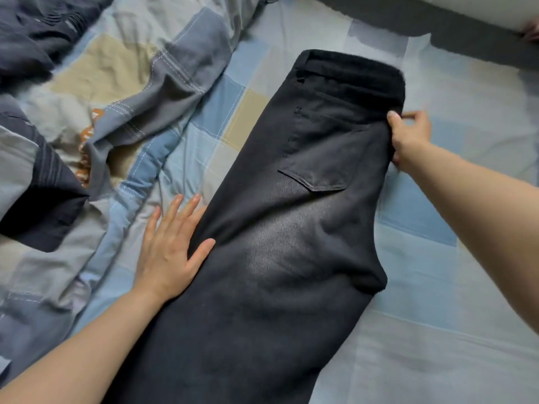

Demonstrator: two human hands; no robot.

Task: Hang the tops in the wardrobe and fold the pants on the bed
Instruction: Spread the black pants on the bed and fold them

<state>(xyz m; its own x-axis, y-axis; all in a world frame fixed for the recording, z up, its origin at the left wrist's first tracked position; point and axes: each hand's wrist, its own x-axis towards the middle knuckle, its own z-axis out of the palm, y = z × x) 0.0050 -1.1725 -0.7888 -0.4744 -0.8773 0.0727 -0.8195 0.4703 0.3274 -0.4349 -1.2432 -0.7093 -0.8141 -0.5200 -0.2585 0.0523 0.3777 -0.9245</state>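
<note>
A pair of black pants (291,214) lies flat on the bed (437,330), doubled lengthwise, with the waistband at the far end and the legs running toward the person and out of view at the near edge. One back pocket (318,158) faces up, just below the waistband; whether it holds anything cannot be told. A faded grey patch shows on the cloth in the seat and thigh area. The left hand (169,249) rests flat at the left edge of the pants, about mid-thigh, fingers straight and spread, palm down; the thumb lies on the black cloth while the other fingers lie on the sheet just beside it, gripping nothing. The right hand (408,138) is at the right edge of the pants, near the pocket level, thumb on top of the cloth and fingers curled under it, pinching that edge. To the left of the pants a rumpled patchwork quilt (116,91) in blue, grey and beige squares is bunched up, well apart from the waistband and near the left hand. Further left of the pants, dark navy clothing (40,211) lies in folds on the quilt. Beyond the waistband runs a dark grey band (437,27) along the far edge of the bed.
</note>
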